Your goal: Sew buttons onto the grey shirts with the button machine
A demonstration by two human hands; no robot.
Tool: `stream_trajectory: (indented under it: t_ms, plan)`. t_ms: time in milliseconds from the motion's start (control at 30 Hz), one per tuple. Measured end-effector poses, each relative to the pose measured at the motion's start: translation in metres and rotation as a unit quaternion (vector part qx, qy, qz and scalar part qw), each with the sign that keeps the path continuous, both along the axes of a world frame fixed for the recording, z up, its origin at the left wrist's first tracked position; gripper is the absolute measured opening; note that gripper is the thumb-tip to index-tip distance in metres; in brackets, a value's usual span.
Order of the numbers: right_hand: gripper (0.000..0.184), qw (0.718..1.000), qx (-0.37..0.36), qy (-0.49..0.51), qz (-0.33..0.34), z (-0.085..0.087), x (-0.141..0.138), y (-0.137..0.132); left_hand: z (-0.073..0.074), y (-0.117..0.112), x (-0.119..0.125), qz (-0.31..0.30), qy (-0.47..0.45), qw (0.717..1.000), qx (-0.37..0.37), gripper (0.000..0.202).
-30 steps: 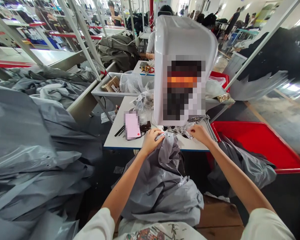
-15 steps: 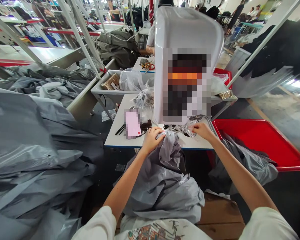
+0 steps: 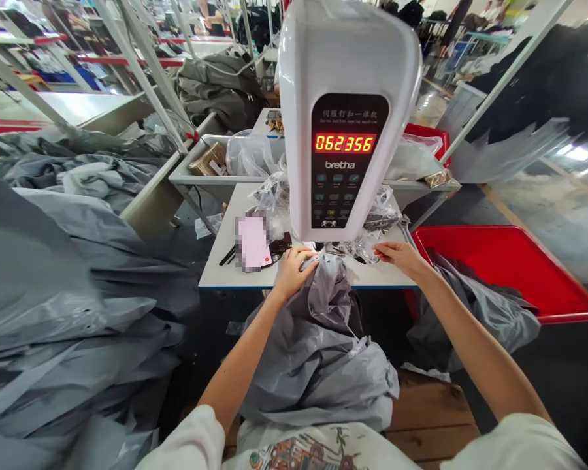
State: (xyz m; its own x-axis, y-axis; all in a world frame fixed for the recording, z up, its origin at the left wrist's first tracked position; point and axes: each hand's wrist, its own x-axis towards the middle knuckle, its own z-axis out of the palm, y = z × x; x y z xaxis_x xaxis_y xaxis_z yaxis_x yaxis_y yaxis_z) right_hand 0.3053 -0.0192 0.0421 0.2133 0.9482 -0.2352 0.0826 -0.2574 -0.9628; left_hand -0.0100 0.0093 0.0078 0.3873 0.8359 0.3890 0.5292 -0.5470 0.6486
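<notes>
A grey garment (image 3: pixel 318 365) drapes from the table edge over my lap, its upper end bunched under the white button sewing machine (image 3: pixel 347 59). My left hand (image 3: pixel 294 269) grips that upper end, with its fingers closed on the cloth close to the machine's working area. To the right, my right hand (image 3: pixel 402 256) has its thumb and fingers pinched together beside a clear plastic bag (image 3: pixel 365 247). Whatever lies between those fingertips is too small to make out. The machine's head hides the spot behind it, and its panel (image 3: pixel 343 143) shows lit red digits.
A pink phone-like object (image 3: pixel 255 241) lies on the white table (image 3: pixel 220 277) at left. Red tray (image 3: pixel 500 261) with grey cloth hanging over it stands at right. Grey fabric (image 3: pixel 78 326) is heaped at left. A white trough (image 3: pixel 196 171) holds bags behind the table.
The view has shifted slightly, so the machine sits further left in the picture. My right fingertips are a little clearer of the plastic bag. My left hand keeps its hold on the garment.
</notes>
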Motion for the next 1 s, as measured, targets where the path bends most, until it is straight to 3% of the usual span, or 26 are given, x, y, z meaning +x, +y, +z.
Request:
stream_trajectory:
  t_ms: [300,467,633,767,1000]
  plan:
    - [0.036,1.000,-0.011,0.021,-0.010,-0.007,0.002,-0.002,-0.002,0.000,0.000,-0.003,-0.004,1.000,-0.002,0.020]
    - [0.034,0.987,0.059,-0.146,-0.007,-0.018,0.004,0.003,-0.001,0.000,0.000,-0.005,-0.005,1.000,-0.004,0.021]
    - [0.025,0.953,0.085,-0.290,0.025,-0.013,-0.005,0.008,0.002,-0.002,0.001,-0.001,-0.003,1.000,-0.005,0.021]
    - [0.023,0.933,0.091,-0.348,0.033,-0.005,-0.014,0.015,0.003,-0.001,0.000,-0.002,-0.010,1.000,-0.001,0.021]
    - [0.040,0.913,0.054,-0.401,0.060,0.003,-0.021,0.019,0.004,-0.002,-0.001,-0.006,-0.021,1.000,-0.004,0.021]
